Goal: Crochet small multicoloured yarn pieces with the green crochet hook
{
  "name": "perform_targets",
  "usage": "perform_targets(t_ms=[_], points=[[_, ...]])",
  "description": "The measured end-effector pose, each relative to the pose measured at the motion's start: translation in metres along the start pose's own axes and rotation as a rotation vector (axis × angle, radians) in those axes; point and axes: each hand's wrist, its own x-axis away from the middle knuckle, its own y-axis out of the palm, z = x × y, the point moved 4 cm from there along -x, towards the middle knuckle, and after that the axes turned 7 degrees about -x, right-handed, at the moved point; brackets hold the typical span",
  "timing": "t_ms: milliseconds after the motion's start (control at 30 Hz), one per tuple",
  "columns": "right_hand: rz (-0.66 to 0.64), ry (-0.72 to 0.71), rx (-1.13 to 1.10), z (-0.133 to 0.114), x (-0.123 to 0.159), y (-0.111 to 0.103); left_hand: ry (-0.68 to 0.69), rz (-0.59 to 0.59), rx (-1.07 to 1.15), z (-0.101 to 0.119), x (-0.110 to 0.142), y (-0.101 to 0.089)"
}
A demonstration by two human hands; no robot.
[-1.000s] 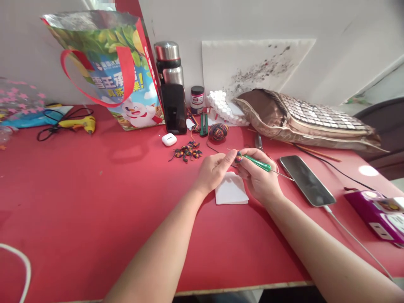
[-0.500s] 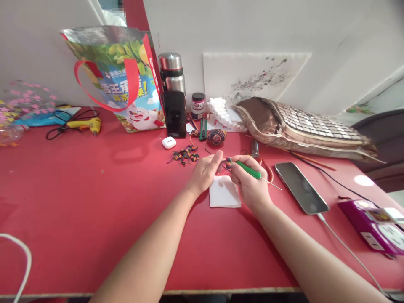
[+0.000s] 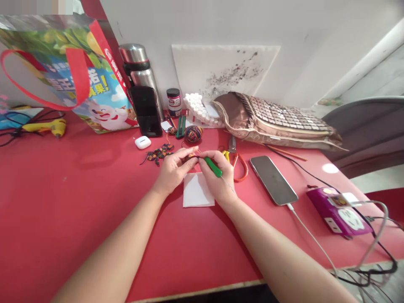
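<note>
- The 2 hands are apparently working a stitch: the left hand [image 3: 172,171] is pinching the yarn piece [image 3: 191,157]; the right hand [image 3: 223,181] is closing its fingers around the green-handled tool [image 3: 213,167].
- The yarn piece is sitting between them, beyond the white square [image 3: 198,192].
- Next is probably calling for steady tension.
- Bare table [image 3: 104,198] is lying open leftward; an orange handle [image 3: 243,169] and phone [image 3: 274,180] are crowding the right.
</note>
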Motion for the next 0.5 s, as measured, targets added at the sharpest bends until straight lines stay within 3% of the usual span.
perform_targets(t_ms=[333,500], points=[[0.038,-0.091,0.01,-0.013,0.008,0.012,-0.218,0.093,0.252,-0.009,0.001,-0.007],[0.006,-0.1,0.029,-0.015,0.008,0.009,-0.288,0.057,0.282,-0.009,0.002,-0.006]])
